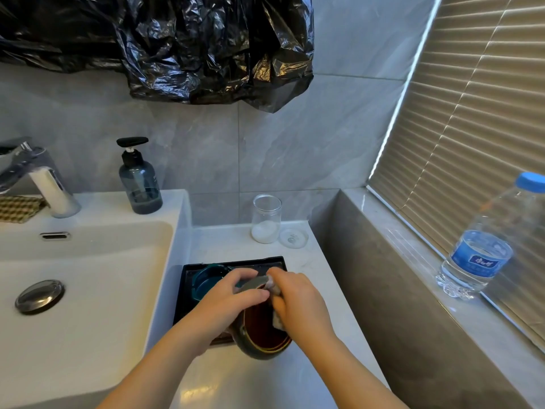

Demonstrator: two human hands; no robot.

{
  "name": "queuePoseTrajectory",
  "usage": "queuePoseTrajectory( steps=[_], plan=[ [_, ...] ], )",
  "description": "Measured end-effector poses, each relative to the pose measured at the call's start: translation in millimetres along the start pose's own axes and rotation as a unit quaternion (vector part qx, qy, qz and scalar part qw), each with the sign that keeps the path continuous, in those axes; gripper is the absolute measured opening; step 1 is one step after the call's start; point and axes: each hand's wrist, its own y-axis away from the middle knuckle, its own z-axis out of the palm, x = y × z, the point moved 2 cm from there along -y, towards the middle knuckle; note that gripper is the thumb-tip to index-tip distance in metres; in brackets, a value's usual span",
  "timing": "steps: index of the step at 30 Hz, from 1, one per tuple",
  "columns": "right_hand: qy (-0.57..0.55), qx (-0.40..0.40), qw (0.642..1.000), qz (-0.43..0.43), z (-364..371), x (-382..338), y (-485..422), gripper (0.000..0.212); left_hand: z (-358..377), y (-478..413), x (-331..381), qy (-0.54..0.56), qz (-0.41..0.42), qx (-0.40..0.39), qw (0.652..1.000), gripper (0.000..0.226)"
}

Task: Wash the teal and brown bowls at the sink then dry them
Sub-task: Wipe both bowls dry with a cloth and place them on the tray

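Note:
My left hand (233,296) grips the far rim of the brown bowl (261,332), which is tilted toward me above the counter, its dark brown inside facing me. My right hand (298,302) holds a grey cloth (277,320) pressed against the bowl's inner right side and rim. The teal bowl (206,280) lies in the black tray (188,293) just behind my left hand, partly hidden by it.
A white sink (88,278) with a drain plug (39,296) and a tap (44,184) is at left, beside a soap dispenser (140,181) and a checked cloth (17,208). A clear jar (265,219) and its lid (293,237) stand behind the tray. A water bottle (483,243) stands on the window ledge.

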Motion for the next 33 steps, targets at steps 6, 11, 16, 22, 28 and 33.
queuePoseTrajectory(
  steps=[6,11,16,22,28,33],
  plan=[
    [0.003,0.005,1.000,0.031,17,-3,7,0.017,10,-6,-1,-0.234,0.081,0.123,0.961,0.022],
    [-0.199,0.035,0.950,0.237,26,1,13,0.008,14,-6,-5,-0.164,0.088,0.228,0.956,0.031],
    [-0.370,0.037,0.852,0.369,44,1,13,0.008,27,5,-4,-0.111,0.139,0.281,0.943,0.029],
    [-0.110,-0.037,0.973,0.199,23,9,11,0.020,5,-10,-12,-0.152,0.047,0.108,0.981,0.011],
    [0.048,0.000,0.999,0.010,27,-1,9,0.039,12,-9,-8,-0.280,0.055,0.043,0.957,0.018],
    [-0.104,0.022,0.981,0.161,28,8,12,0.019,12,-7,-11,-0.291,0.088,0.132,0.943,0.021]
  ],
)
